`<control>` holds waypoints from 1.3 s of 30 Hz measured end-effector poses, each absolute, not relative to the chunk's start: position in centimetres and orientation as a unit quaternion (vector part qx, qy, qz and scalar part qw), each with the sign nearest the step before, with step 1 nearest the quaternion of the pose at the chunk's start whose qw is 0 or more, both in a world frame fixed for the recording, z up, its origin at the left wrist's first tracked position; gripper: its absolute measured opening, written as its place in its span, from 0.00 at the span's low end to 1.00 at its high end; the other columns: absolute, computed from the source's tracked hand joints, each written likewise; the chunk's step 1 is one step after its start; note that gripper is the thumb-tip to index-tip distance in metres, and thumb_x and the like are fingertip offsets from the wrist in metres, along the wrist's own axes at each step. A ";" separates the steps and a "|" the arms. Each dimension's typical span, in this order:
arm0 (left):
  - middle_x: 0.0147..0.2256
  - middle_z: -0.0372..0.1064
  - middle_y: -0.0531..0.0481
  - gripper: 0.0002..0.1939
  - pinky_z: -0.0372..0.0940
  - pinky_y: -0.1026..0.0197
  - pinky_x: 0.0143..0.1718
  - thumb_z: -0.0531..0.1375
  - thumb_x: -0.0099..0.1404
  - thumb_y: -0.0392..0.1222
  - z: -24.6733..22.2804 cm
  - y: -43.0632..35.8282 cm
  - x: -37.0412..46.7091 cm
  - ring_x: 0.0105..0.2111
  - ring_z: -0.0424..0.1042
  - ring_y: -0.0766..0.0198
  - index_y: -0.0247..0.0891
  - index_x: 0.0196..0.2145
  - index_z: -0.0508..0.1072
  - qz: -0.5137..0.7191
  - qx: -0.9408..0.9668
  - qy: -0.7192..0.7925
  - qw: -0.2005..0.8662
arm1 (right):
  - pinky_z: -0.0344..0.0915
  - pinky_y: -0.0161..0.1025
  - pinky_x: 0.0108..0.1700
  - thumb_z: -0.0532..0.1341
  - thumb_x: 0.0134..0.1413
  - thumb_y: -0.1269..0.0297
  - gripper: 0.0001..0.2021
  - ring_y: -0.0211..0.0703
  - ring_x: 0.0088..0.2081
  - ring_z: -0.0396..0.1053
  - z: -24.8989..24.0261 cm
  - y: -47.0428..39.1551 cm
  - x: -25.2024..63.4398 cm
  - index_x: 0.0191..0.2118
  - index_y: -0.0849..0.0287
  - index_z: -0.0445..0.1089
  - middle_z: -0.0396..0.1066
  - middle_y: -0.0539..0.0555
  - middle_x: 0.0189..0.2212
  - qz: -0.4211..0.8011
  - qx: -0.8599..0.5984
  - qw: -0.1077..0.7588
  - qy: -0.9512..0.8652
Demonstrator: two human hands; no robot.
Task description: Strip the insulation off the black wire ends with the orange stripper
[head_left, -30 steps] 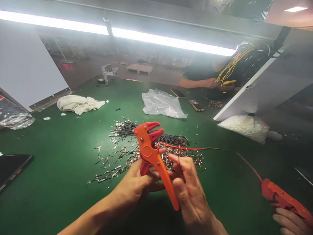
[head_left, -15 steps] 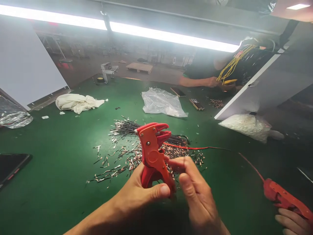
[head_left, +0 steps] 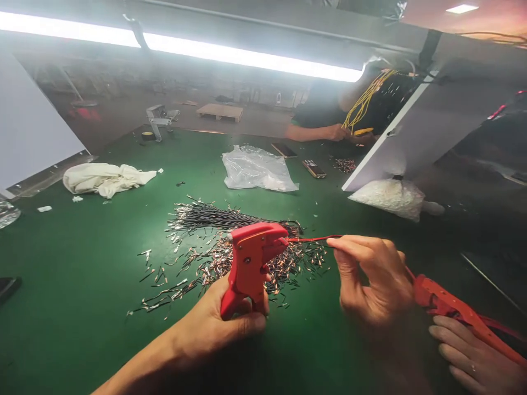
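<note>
Gripping the red-orange wire stripper (head_left: 255, 263), left hand (head_left: 230, 315) is closed round its handles over the table (head_left: 82, 285). Right hand (head_left: 370, 274) pinches the red wire (head_left: 315, 238), one end at the tool's jaws. Black wires (head_left: 206, 215) and clippings (head_left: 218, 260) lie behind and around the stripper.

The bundle of wires (head_left: 206, 215) is lying behind the pile of scraps (head_left: 218, 258), the plastic bag (head_left: 257, 169) sitting beyond both.
</note>
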State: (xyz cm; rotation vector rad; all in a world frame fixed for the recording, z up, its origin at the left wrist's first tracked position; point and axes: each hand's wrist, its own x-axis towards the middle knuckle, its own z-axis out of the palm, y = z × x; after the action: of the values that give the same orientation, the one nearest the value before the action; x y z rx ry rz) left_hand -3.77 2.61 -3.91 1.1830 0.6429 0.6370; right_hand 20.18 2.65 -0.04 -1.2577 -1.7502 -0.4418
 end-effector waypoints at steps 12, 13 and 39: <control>0.28 0.59 0.54 0.15 0.52 0.63 0.30 0.64 0.58 0.49 -3.2 2.3 -3.1 0.28 0.58 0.67 0.37 0.33 0.64 0.233 0.534 0.291 0.759 | 0.52 0.45 0.37 0.59 0.58 0.74 0.10 0.45 0.34 0.67 -0.3 2.3 19.0 0.40 0.50 0.71 0.75 0.50 0.31 -0.112 -0.484 0.455 -0.739; 0.28 0.58 0.55 0.15 0.52 0.63 0.29 0.64 0.58 0.50 -3.2 2.2 -3.1 0.28 0.57 0.67 0.37 0.33 0.64 0.232 0.532 0.294 0.759 | 0.52 0.46 0.37 0.59 0.58 0.74 0.10 0.45 0.34 0.67 -0.4 2.4 19.0 0.40 0.50 0.71 0.75 0.49 0.31 -0.109 -0.485 0.453 -0.740; 0.23 0.58 0.55 0.22 0.51 0.66 0.22 0.64 0.58 0.57 -4.9 2.4 -3.4 0.22 0.59 0.71 0.36 0.29 0.63 0.271 0.583 0.309 0.701 | 0.52 0.45 0.37 0.59 0.59 0.76 0.08 0.43 0.34 0.67 0.3 2.2 18.4 0.37 0.56 0.72 0.75 0.50 0.31 -0.065 -0.482 0.479 -0.730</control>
State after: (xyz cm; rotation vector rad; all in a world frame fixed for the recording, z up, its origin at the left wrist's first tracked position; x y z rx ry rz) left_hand -3.43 2.44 -4.95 1.2972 0.6873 0.6027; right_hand 18.38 2.21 0.28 -1.1776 -1.7827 -0.1580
